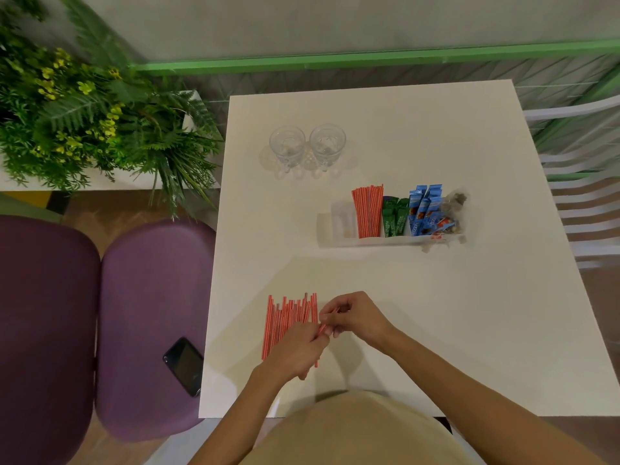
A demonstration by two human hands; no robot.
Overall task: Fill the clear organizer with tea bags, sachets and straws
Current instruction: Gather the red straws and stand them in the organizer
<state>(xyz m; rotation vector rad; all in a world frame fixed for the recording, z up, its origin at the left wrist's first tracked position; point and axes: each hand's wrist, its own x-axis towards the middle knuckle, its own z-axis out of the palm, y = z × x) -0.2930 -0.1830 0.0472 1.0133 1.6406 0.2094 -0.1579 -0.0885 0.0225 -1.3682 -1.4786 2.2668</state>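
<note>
Both hands on one straw at the near pile.
The right hand (pixel 355 317) pinches a straw (pixel 323 327) at its far end and the left hand (pixel 295 350) curls round its near end, over the pile (pixel 285 323), which lies lengthwise away from the person. The organizer (pixel 339 223) sits well ahead and rightward, nearer the right hand; its left end looks free.

organizer (pixel 339 229) mid-table (pixel 436 313) | glasses (pixel 287 144) behind it | loose straws (pixel 285 318) near front edge | phone (pixel 184 365) on chair (pixel 151 297) left
</note>
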